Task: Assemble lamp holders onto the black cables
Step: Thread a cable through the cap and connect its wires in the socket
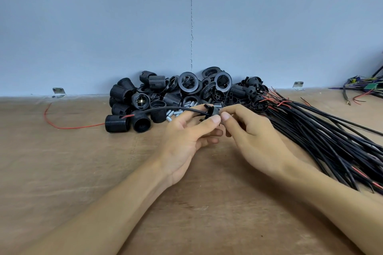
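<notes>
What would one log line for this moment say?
step: fitting holder part onto black cable | left hand: holds cable | right hand: pinches part | lamp holder pile: behind hands | cable bundle: right

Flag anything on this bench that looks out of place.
One loose red wire curls alone across the table left of the lamp holder pile, away from the black cable bundle on the right. Nothing else stands out.

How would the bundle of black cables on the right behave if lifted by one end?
Probably floppy: the bundle of black cables fans out in loose curves over the table. Likely to splay apart, as no tie shows. The single cable held in the left hand droops leftward.
</notes>
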